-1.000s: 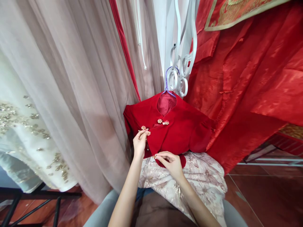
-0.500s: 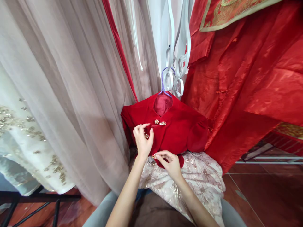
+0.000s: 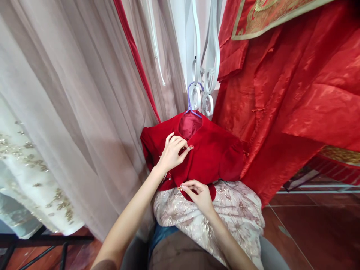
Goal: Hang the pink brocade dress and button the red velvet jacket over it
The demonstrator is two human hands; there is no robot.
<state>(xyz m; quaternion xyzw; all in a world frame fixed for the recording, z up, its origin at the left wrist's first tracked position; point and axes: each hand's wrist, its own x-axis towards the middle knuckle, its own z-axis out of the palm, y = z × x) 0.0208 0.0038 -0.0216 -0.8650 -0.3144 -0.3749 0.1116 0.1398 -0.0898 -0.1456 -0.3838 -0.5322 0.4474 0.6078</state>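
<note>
A small red velvet jacket hangs on a purple hanger hooked to a white scrolled rack. My left hand is closed in a pinch on the gold flower button at the jacket's collar. Lower down, my right hand pinches the jacket's bottom hem, where another small gold fastener shows at my fingertips. A pale pink brocade skirt spreads out under the jacket.
Sheer beige curtain fabric hangs at the left, with a white beaded gown beyond it. Red satin garments fill the right side. Black stand legs and red-brown floor tiles lie below.
My left hand has moved up and to the right, from the side flower button to the collar button. My right hand has stayed at the hem. The view has shifted slightly.
</note>
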